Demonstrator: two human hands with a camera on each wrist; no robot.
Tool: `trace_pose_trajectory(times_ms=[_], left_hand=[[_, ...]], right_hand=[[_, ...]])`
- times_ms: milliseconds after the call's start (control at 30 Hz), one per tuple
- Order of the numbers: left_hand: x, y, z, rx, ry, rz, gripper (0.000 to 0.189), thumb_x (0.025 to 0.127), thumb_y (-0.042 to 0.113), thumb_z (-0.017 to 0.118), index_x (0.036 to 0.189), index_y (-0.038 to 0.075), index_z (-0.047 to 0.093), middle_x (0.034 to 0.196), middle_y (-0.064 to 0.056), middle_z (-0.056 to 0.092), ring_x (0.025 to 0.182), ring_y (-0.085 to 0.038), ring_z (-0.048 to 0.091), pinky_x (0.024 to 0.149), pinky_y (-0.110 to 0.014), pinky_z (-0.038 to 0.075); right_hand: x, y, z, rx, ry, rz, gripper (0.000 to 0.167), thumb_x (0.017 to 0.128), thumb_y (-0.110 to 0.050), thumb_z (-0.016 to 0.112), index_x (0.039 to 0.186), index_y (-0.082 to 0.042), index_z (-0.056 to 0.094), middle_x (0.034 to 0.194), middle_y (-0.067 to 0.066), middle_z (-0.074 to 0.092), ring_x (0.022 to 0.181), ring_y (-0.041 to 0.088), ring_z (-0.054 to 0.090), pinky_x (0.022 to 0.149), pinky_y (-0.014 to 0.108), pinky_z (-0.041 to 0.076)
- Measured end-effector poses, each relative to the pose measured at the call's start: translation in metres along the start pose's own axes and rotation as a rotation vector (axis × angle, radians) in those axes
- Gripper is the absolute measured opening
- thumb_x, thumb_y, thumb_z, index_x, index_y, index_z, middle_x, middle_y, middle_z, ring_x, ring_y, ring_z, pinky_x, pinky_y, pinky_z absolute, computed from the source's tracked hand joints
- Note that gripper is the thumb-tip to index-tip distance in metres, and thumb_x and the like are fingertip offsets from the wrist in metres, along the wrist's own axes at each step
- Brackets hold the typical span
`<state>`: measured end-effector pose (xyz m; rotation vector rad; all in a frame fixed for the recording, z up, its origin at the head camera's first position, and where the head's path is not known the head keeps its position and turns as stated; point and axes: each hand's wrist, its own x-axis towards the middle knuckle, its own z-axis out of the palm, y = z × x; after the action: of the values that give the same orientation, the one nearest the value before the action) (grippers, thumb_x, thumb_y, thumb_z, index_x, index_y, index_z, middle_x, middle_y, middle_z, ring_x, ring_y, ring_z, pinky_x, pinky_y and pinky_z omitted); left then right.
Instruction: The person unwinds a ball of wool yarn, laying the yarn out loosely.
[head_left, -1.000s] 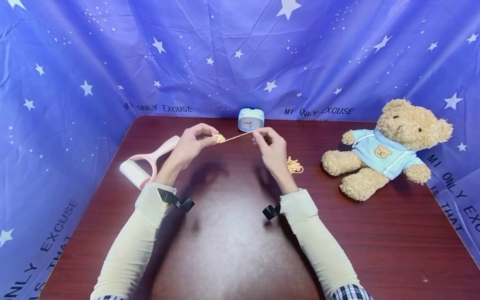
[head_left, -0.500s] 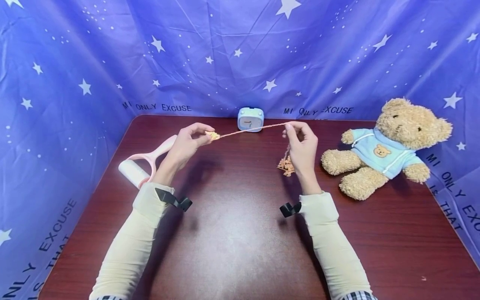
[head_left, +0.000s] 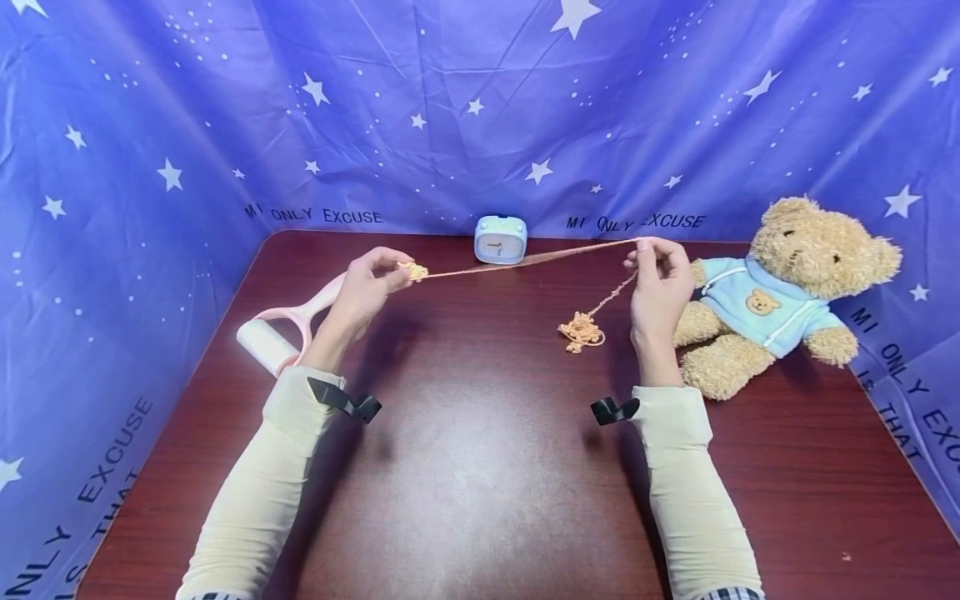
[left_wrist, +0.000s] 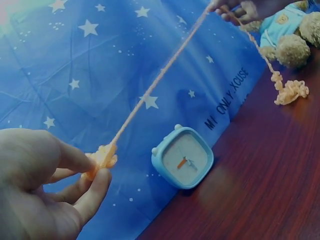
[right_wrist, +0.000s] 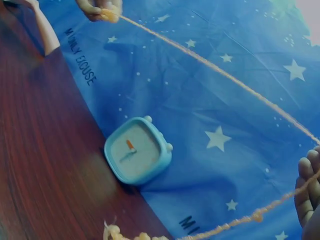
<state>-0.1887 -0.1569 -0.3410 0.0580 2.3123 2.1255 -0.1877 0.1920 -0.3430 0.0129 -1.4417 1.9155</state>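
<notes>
My left hand (head_left: 367, 287) pinches a small bunched clump of orange yarn (left_wrist: 103, 159) between thumb and fingertips, above the table's left half. From that clump a strand of yarn (right_wrist: 215, 66) runs taut up to my right hand (head_left: 662, 279), which pinches it between thumb and forefinger in front of the teddy bear. Below my right fingers the strand goes on as a kinked tail, slanting down to a loose tangle of the same yarn (head_left: 581, 331) on the table. In the right wrist view only part of my right hand shows at the edge.
A light blue alarm clock (head_left: 500, 239) stands at the table's back edge, behind the strand. On the left lies a pink-handled lint roller (head_left: 272, 344), partly behind my left forearm. The teddy bear (head_left: 795, 292) in a blue top sits at the right. A starry blue curtain (head_left: 480, 108) surrounds the table.
My right hand has moved steadily right, drawing out a longer strand between the hands. The yarn tail now rises from the tangle to it. My left hand has shifted slightly left.
</notes>
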Motion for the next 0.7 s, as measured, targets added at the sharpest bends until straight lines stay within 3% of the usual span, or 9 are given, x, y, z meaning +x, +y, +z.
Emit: trace_pose_trajectory(times_ms=[133, 367, 567, 700], left_hand=[[0.001, 0.0, 0.0, -0.003, 0.048, -0.02, 0.024, 0.09, -0.006, 0.056, 0.114, -0.01, 0.055, 0.092, -0.003, 0.056, 0.078, -0.005, 0.062, 0.083, -0.02, 0.057], [0.002, 0.0, -0.002, 0.019, 0.061, -0.036, 0.026, 0.091, -0.005, 0.056, 0.116, -0.011, 0.053, 0.095, -0.005, 0.055, 0.083, -0.007, 0.062, 0.083, -0.019, 0.057], [0.001, 0.0, -0.004, 0.121, 0.105, -0.049, 0.025, 0.09, -0.006, 0.055, 0.115, -0.006, 0.058, 0.093, -0.003, 0.055, 0.08, -0.006, 0.059, 0.084, -0.023, 0.056], [0.0, 0.001, -0.006, 0.187, 0.145, -0.057, 0.028, 0.088, -0.007, 0.054, 0.114, -0.002, 0.061, 0.091, -0.002, 0.053, 0.078, -0.007, 0.056, 0.076, -0.017, 0.054]], right_hand=[[0.004, -0.002, -0.006, 0.022, 0.063, 0.017, 0.009, 0.089, 0.0, 0.063, 0.084, -0.007, 0.067, 0.071, 0.005, 0.061, 0.065, 0.015, 0.058, 0.066, 0.023, 0.054], [0.01, -0.001, -0.013, 0.054, 0.134, 0.018, 0.009, 0.089, 0.001, 0.062, 0.083, -0.006, 0.065, 0.071, 0.006, 0.058, 0.067, 0.017, 0.057, 0.068, 0.025, 0.054], [0.014, -0.001, -0.02, 0.045, 0.164, 0.009, 0.008, 0.091, -0.001, 0.06, 0.086, -0.005, 0.064, 0.071, 0.006, 0.059, 0.065, 0.017, 0.057, 0.069, 0.026, 0.052], [0.016, -0.001, -0.024, 0.012, 0.177, 0.009, 0.008, 0.092, -0.002, 0.06, 0.087, -0.006, 0.064, 0.071, 0.006, 0.059, 0.065, 0.017, 0.057, 0.069, 0.026, 0.052]])
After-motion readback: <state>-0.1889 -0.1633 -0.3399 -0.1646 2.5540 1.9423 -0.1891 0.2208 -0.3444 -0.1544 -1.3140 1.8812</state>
